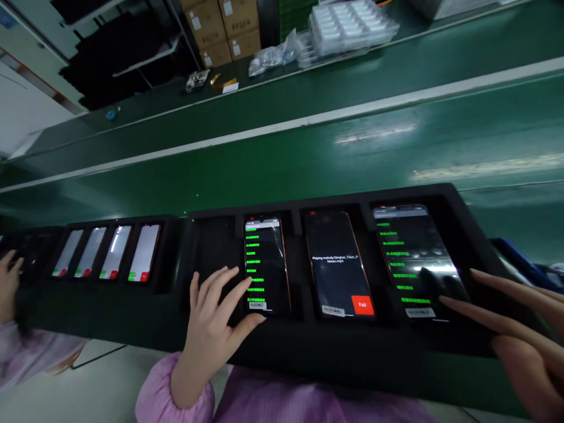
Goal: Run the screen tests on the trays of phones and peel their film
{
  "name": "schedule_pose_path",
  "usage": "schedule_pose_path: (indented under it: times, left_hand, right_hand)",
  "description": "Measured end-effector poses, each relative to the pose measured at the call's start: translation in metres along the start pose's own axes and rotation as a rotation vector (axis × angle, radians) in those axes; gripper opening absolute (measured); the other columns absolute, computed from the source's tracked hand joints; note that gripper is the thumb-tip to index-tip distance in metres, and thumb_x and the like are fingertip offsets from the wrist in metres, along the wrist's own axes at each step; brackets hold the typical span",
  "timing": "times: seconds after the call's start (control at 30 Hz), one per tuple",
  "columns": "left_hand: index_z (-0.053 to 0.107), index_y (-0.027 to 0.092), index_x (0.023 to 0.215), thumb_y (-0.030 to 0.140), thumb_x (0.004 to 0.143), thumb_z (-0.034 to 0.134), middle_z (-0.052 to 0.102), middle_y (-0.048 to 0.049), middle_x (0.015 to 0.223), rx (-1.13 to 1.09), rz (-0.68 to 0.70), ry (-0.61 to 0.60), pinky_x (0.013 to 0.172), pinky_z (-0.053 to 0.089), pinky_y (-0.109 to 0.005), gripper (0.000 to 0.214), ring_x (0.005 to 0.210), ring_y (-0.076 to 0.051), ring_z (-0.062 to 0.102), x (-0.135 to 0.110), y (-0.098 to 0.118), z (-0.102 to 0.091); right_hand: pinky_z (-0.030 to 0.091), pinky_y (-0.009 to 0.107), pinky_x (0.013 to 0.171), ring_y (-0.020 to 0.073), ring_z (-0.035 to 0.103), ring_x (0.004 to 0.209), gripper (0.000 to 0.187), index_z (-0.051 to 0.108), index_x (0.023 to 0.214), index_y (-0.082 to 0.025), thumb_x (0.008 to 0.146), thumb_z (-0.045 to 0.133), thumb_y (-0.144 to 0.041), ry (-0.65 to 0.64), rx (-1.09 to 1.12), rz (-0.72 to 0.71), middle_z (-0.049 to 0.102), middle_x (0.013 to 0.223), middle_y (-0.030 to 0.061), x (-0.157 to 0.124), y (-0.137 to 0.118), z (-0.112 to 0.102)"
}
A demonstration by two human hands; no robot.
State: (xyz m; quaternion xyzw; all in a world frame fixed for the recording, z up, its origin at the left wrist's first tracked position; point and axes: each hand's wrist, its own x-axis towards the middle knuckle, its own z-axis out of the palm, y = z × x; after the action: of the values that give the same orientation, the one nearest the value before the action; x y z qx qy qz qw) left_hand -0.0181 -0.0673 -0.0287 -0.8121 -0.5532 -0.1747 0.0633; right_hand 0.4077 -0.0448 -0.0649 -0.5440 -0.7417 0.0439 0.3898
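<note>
Three slim, dark-screened phones, namely a left phone point(267, 267), a middle phone point(339, 264) and a right phone point(420, 261), lie face up in separate recesses of a black tray point(445, 200) on the green tabletop point(264, 170). The middle phone reads "Playing melody:Qinghai_Tibet_Plateau.mp3" in white, above a red button point(362, 305) marked "Fail"; the outer two list green characters too small to read, and each phone bears a white barcode label point(333, 311) near its lower edge. The left hand point(215, 320), fingers spread wide, has its index fingertip at the left phone's screen, while the right hand point(533, 335), partly cropped, extends two parted fingers to the right phone's edge.
</note>
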Motion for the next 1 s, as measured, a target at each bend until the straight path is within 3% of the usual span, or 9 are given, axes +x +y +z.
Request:
schedule_pose_path:
  times: [0.07,0.17,0.33,0.43,0.6,0.77,0.9,1.0]
  left_hand:
    - [0.063,0.023,0.141,0.048,0.106,0.059,0.06,-0.0112,0.147,0.031,-0.018,-0.011,0.136,0.01,-0.051,0.042,0.142,-0.028,0.051,0.001,0.001,0.001]
    - [0.062,0.025,0.144,0.046,0.106,0.058,0.058,-0.0123,0.151,0.044,-0.043,0.013,0.135,0.01,-0.056,0.043,0.143,-0.031,0.05,0.001,0.002,0.003]
    - [0.062,0.031,0.143,0.047,0.108,0.052,0.053,-0.0127,0.156,0.027,-0.078,-0.039,0.131,0.006,-0.072,0.04,0.149,-0.039,0.044,-0.001,0.0,0.009]
    - [0.058,0.027,0.145,0.05,0.106,0.052,0.058,-0.0156,0.149,0.004,-0.081,0.022,0.131,0.013,-0.071,0.046,0.144,-0.039,0.049,-0.004,-0.001,0.013]
    - [0.058,0.025,0.144,0.048,0.104,0.056,0.064,-0.0153,0.14,-0.02,-0.101,0.114,0.131,0.019,-0.068,0.047,0.136,-0.037,0.056,-0.007,-0.002,0.018]
    - [0.061,0.021,0.139,0.048,0.104,0.057,0.067,-0.017,0.137,0.006,-0.082,0.127,0.129,0.022,-0.068,0.044,0.131,-0.038,0.059,-0.005,-0.001,0.02]
    - [0.061,0.022,0.142,0.046,0.104,0.057,0.067,-0.0157,0.138,0.0,-0.089,0.133,0.131,0.02,-0.067,0.045,0.13,-0.036,0.06,-0.005,0.001,0.022]
    - [0.058,0.025,0.146,0.045,0.103,0.06,0.066,-0.0136,0.14,-0.011,-0.091,0.133,0.132,0.02,-0.065,0.048,0.131,-0.034,0.06,-0.006,0.0,0.023]
  right_hand:
    - [0.04,0.074,0.105,0.0456,0.058,0.133,0.04,0.068,0.139,-0.053,0.105,0.047,-0.045,-0.088,-0.109,-0.031,0.058,0.155,-0.0016,0.004,0.01,-0.001]
    - [0.045,0.067,0.103,0.0423,0.055,0.135,0.039,0.071,0.137,-0.038,0.109,0.044,-0.042,-0.109,-0.238,-0.045,0.056,0.158,0.0057,0.016,0.014,0.0]
    - [0.048,0.058,0.106,0.0355,0.053,0.138,0.035,0.071,0.132,-0.03,0.112,0.043,-0.034,-0.125,-0.339,-0.058,0.055,0.157,0.0079,0.031,-0.002,-0.003]
    - [0.048,0.052,0.104,0.0323,0.055,0.135,0.033,0.068,0.133,-0.026,0.111,0.044,-0.027,-0.101,-0.281,-0.138,0.056,0.155,0.0104,0.031,-0.014,-0.007]
    - [0.049,0.05,0.1,0.0314,0.057,0.132,0.034,0.065,0.136,-0.024,0.112,0.041,-0.027,-0.081,-0.265,-0.182,0.058,0.151,0.0131,0.031,-0.018,-0.005]
    - [0.047,0.057,0.104,0.0371,0.052,0.139,0.034,0.071,0.133,-0.03,0.111,0.045,-0.035,-0.105,-0.37,-0.087,0.052,0.16,0.0096,0.034,-0.011,0.0]
    - [0.048,0.049,0.109,0.0297,0.058,0.136,0.038,0.072,0.131,-0.029,0.11,0.041,-0.025,0.079,-0.19,0.009,0.058,0.154,0.0073,0.029,-0.011,-0.006]
    - [0.05,0.046,0.104,0.0274,0.064,0.128,0.04,0.073,0.13,-0.028,0.109,0.04,-0.022,0.123,-0.149,0.052,0.065,0.144,0.0074,0.027,-0.013,-0.007]
